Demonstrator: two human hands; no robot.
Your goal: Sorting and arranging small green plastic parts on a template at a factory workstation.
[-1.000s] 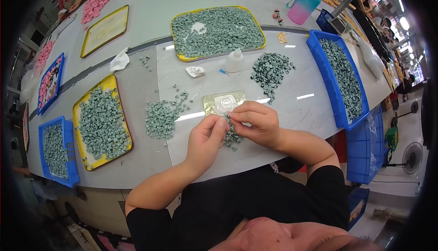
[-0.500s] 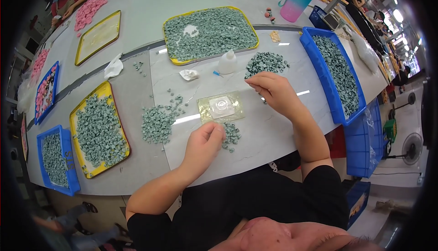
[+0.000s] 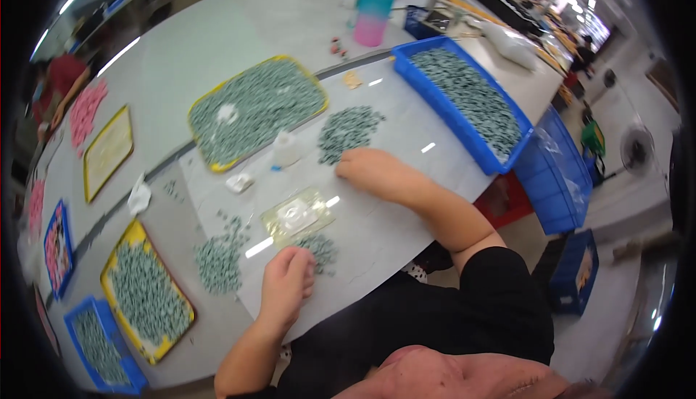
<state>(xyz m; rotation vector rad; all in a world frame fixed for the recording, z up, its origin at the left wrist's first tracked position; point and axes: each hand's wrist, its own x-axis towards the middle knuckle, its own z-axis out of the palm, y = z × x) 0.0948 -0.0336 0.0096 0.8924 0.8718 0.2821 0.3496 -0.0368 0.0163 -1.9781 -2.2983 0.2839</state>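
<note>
My left hand [image 3: 287,281] is closed with curled fingers, at the left edge of a small heap of grey-green pieces [image 3: 320,250]. Just beyond it lies a yellowish translucent mat [image 3: 272,223] bearing a white square piece [image 3: 297,214] with a round centre. My right hand [image 3: 373,173] is closed too, its fingertips pinched together at the near edge of a larger heap of grey-green pieces [image 3: 348,131]. Whatever either hand holds is too small or hidden to make out. A white squeeze bottle [image 3: 286,151] stands left of that heap, with crumpled white tissue [image 3: 239,183] nearby.
A yellow-rimmed tray [image 3: 324,102] of grey-green pieces lies beyond, a blue bin [image 3: 406,69] at right. On the left are another heap [image 3: 220,258], a second yellow tray [image 3: 190,313] and a blue bin [image 3: 125,330]. A teal-pink bottle [image 3: 377,11] stands far back. A person [image 3: 65,84] sits far left.
The view has turned, shifting the table items leftward and blurring them. My left hand has drawn back slightly from the mat, its fingers more curled. My right hand remains by the larger heap.
</note>
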